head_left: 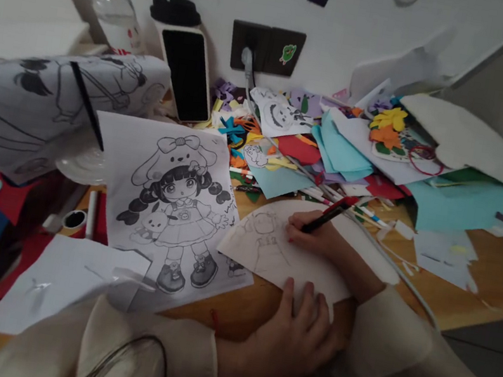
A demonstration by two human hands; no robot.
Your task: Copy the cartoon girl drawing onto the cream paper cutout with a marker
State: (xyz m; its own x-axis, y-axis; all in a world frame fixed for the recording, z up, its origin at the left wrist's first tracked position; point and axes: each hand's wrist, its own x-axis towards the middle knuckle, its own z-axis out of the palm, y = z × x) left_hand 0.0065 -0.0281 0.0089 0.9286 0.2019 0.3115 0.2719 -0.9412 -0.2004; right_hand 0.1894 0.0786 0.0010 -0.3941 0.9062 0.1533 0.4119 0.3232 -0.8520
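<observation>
My right hand (307,229) is closed round a dark pen with a red end (330,214), its tip hidden behind the fingers. Under it lies a white sheet with a curved edge (241,248), bearing a faint pencil sketch of a figure. My left hand (293,327) rests with fingers spread on the lower edge of that sheet and holds nothing. Left of the sketch lies a printed drawing of a girl in a dog-eared hat (174,214), with braids, a dress and dark shoes.
Colourful paper scraps (235,141) and blue paper (451,203) cover the back of the wooden desk (467,308). A phone (186,74) leans near a plastic bottle (117,8). A grey cable (412,292) runs along the right. Blank white paper (66,286) lies at front left.
</observation>
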